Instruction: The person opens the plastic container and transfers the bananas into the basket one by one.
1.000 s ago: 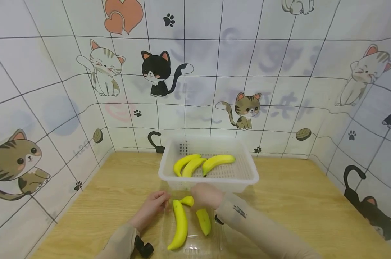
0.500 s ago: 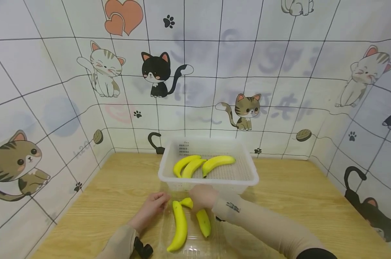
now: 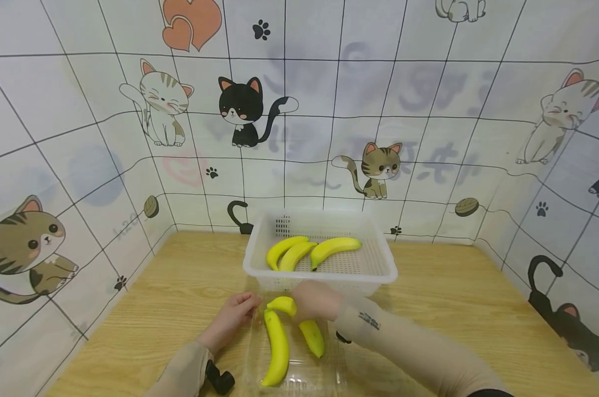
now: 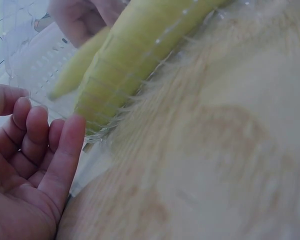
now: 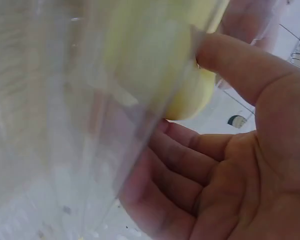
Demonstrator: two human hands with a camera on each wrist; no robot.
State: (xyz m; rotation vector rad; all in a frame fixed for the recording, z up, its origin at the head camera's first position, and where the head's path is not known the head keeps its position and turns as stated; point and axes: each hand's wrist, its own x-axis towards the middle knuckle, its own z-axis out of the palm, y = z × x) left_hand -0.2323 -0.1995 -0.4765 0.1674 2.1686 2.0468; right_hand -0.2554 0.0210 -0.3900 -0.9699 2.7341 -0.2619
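A clear plastic box [image 3: 299, 366] lies at the front of the table in the head view, with a banana [image 3: 278, 353] along its left side. My left hand [image 3: 232, 317] pinches the box's far left corner; in the left wrist view its thumb and fingertips meet at the thin rim. My right hand [image 3: 315, 302] holds a banana [image 3: 281, 305] over the box's far end. Yellow shows on both sides of that hand, and the fingers hide whether it is all one banana. In the right wrist view, thumb and fingers lie around a yellow end [image 5: 192, 102], partly behind clear plastic.
Just behind the box stands a white perforated basket [image 3: 319, 278] holding several bananas, among them one on the right [image 3: 335, 251]. The wooden table [image 3: 443, 309] meets cat-patterned walls at the back and on both sides.
In my right hand, the banana's upper end has shifted slightly up and to the left, and its lower end has risen a little. My left hand has stayed at the box's corner.
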